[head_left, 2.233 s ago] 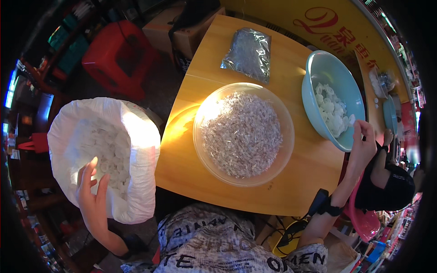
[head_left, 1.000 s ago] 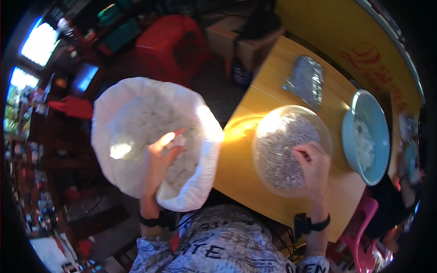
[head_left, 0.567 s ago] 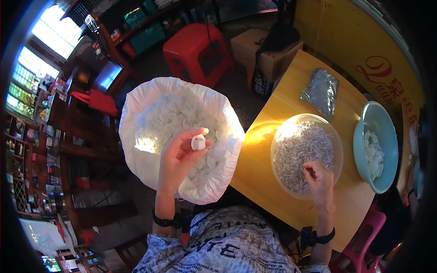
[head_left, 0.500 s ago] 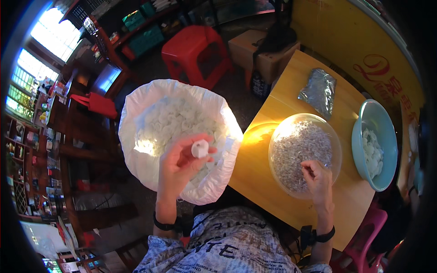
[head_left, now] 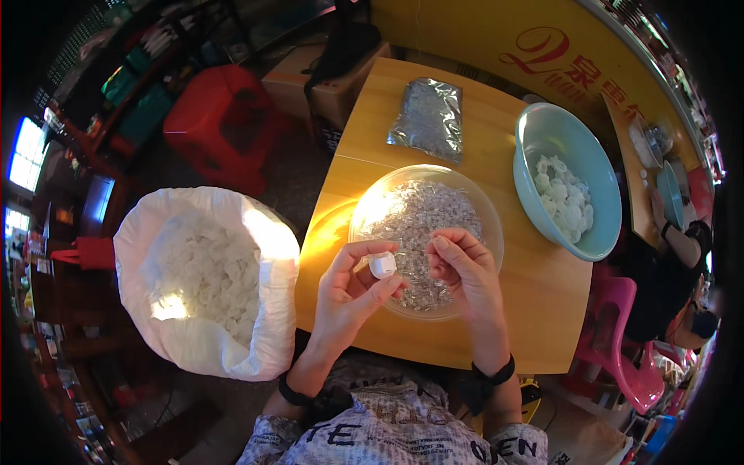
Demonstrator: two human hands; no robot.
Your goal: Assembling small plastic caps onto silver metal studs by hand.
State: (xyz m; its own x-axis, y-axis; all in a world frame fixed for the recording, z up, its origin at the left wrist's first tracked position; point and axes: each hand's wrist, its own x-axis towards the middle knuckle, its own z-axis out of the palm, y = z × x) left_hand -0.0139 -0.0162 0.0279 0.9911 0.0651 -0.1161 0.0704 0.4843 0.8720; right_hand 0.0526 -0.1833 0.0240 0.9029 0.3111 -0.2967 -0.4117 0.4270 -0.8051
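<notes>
Between the thumb and fingers of my left hand (head_left: 341,298) is a small white plastic cap-like piece (head_left: 383,265). Just right of it, my right hand (head_left: 471,271) is closed in a pinch, and whatever its fingertips hold is too small to make out. Both hands are over the near part of a round clear tub (head_left: 497,260) filled with tiny transparent pieces (head_left: 418,205). To the left stands a white sack (head_left: 275,248), its mouth open on many whitish plastic pieces (head_left: 205,279). A light-blue basin (head_left: 607,217) on the right contains more white pieces (head_left: 562,198).
The tub and basin are on a wooden table (head_left: 535,318), with a shiny plastic bag (head_left: 428,120) behind the tub. A red stool (head_left: 221,116) and cardboard box (head_left: 294,77) stand beyond. At right are a pink chair (head_left: 612,310) and another person (head_left: 670,271).
My left hand has brought the white piece from over the sack to the tub. My right hand has risen from the transparent pieces, still pinched. The view has turned rightward.
</notes>
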